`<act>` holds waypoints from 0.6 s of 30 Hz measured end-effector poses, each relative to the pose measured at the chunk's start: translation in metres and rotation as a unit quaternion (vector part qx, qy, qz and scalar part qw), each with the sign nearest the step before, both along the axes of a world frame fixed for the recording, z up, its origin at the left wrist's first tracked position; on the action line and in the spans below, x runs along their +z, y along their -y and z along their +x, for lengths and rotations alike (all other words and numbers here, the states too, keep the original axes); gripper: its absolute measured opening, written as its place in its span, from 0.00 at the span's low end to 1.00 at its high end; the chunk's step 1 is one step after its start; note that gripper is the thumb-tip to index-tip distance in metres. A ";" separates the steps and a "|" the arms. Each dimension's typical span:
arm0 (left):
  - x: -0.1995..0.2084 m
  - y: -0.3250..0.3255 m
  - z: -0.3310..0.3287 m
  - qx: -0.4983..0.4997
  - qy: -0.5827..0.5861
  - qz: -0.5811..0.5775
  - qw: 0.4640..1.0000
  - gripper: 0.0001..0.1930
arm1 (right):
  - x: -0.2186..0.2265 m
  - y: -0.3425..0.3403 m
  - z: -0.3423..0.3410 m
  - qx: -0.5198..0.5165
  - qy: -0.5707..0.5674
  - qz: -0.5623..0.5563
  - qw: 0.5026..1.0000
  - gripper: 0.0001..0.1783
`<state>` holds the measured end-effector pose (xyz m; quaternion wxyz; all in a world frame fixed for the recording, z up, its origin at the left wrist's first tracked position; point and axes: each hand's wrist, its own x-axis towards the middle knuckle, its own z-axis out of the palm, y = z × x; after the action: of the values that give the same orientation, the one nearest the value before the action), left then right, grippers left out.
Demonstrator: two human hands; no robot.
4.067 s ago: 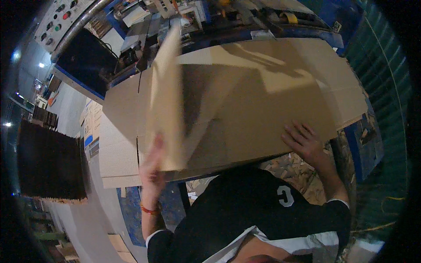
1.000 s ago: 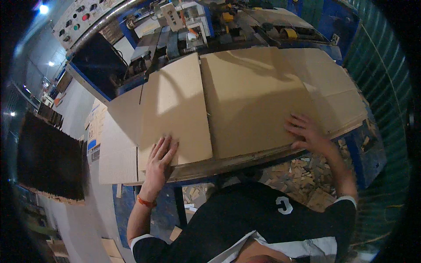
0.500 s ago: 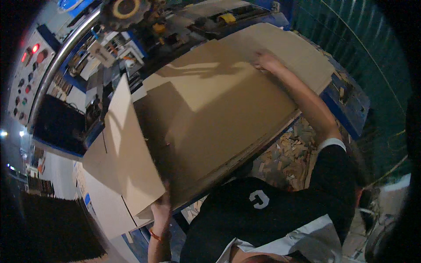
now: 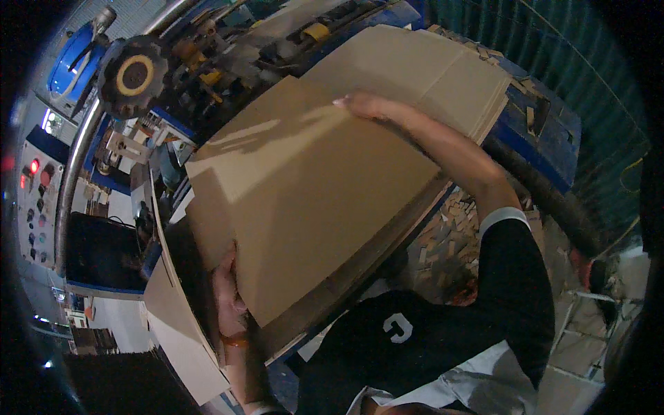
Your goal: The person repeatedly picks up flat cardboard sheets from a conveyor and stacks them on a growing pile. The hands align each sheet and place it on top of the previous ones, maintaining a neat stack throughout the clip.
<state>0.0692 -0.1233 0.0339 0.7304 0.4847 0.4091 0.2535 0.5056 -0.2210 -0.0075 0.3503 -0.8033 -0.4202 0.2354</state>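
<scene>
A large brown cardboard sheet point(image 4: 325, 194) lies tilted over a stack of cardboard on the machine table, its near edge lifted off the layers below. My left hand point(image 4: 228, 287) is at the sheet's left edge, its fingers along the edge and partly hidden. At the far right side, my right hand point(image 4: 364, 107) has its fingers curled at the sheet's edge. Left of my left hand, another cardboard piece point(image 4: 169, 256) stands on edge, seen almost side-on. Paler cardboard sheets point(image 4: 415, 66) lie beyond my right hand.
A control panel point(image 4: 38, 200) with a lit red lamp stands at the left. A black handwheel point(image 4: 131, 76) and machine parts are at the upper left. Cardboard scraps point(image 4: 449, 238) lie below the table's near edge. A green corrugated wall point(image 4: 526, 83) rises at the right.
My left hand has moved from the upright cardboard piece to the sheet's left edge. That sheet has shifted left, its near edge lifting. The upright piece now appears narrower, and the view has turned.
</scene>
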 end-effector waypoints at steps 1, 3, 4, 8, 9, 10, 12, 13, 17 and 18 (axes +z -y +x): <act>0.001 0.003 0.005 -0.008 0.013 0.006 1.000 0.22 | -0.001 0.001 -0.005 -0.002 0.018 0.058 0.998 0.31; 0.007 0.005 0.013 -0.021 0.024 0.012 0.999 0.23 | 0.003 0.006 -0.010 0.011 -0.032 0.096 0.995 0.32; 0.010 0.006 0.016 -0.025 0.021 0.010 0.999 0.23 | 0.005 0.009 -0.011 0.026 -0.101 0.075 0.992 0.32; 0.012 0.010 0.020 0.007 -0.002 0.011 1.000 0.22 | 0.009 0.009 -0.010 0.048 -0.229 0.088 0.968 0.32; 0.009 0.012 0.021 -0.002 -0.004 0.024 1.000 0.22 | 0.009 0.008 -0.007 0.046 -0.242 0.086 0.965 0.31; 0.006 0.014 0.022 -0.010 -0.005 0.036 0.999 0.22 | 0.007 0.007 -0.005 0.045 -0.255 0.082 0.962 0.30; -0.001 0.017 0.024 -0.004 0.002 0.011 1.000 0.21 | 0.000 0.005 0.002 0.044 -0.276 0.080 0.957 0.28; -0.004 0.016 0.026 0.011 0.012 -0.026 1.000 0.20 | -0.003 0.004 0.005 0.044 -0.284 0.082 0.954 0.27; -0.006 0.009 0.031 0.042 -0.084 -0.053 0.994 0.20 | -0.016 0.004 0.014 0.114 -0.175 0.170 0.963 0.24; -0.005 0.010 0.031 0.043 -0.077 -0.024 0.996 0.20 | -0.017 0.005 0.016 0.135 -0.175 0.169 0.960 0.23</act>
<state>0.1002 -0.1330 0.0284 0.6964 0.4671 0.4904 0.2372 0.5213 -0.2261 -0.0249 0.5143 -0.6144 -0.4902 0.3431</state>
